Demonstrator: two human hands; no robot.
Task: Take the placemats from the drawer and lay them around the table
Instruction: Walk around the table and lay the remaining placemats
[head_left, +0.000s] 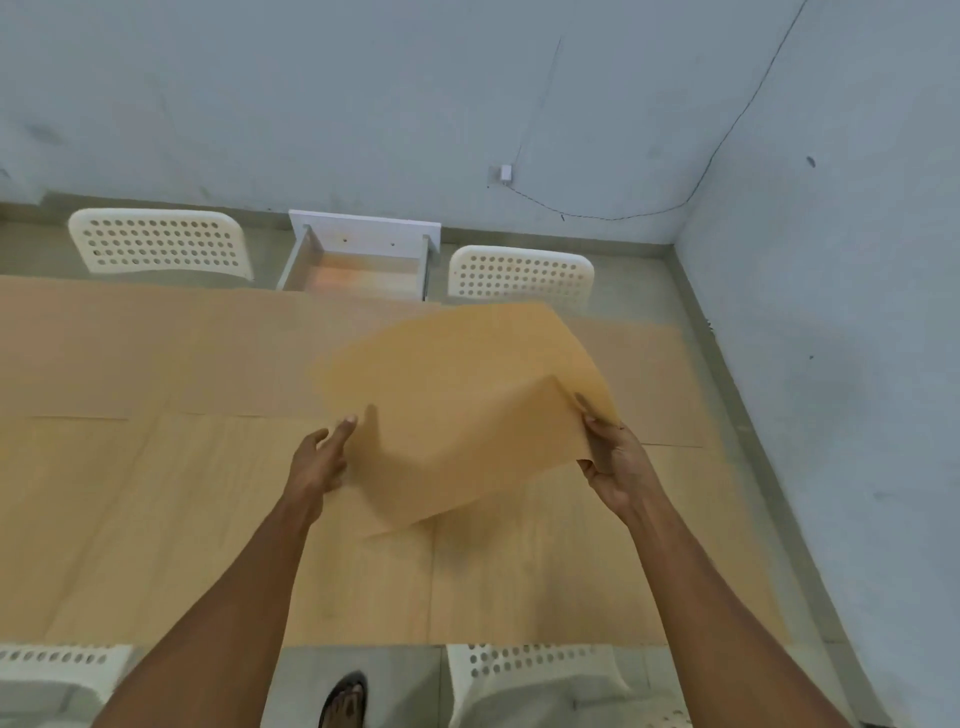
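Note:
A tan placemat (457, 395) hangs above the wooden table (156, 493), curved and blurred. My right hand (615, 462) grips its near right edge. My left hand (324, 457) is at the mat's left edge with fingers spread; whether it pinches the mat is unclear. Other flat mats of nearly the table's colour seem to lie on the table at the near left (104, 519) and far right (644, 379), with faint edges. The white drawer (358, 260) stands pulled out at the table's far side, and its visible bottom is bare.
Two white perforated chairs stand at the far side, one left (161, 241) and one right (519, 275) of the drawer. Two more chair backs (524, 670) sit at the near edge. A pale wall closes the right side. My foot (345, 701) shows below.

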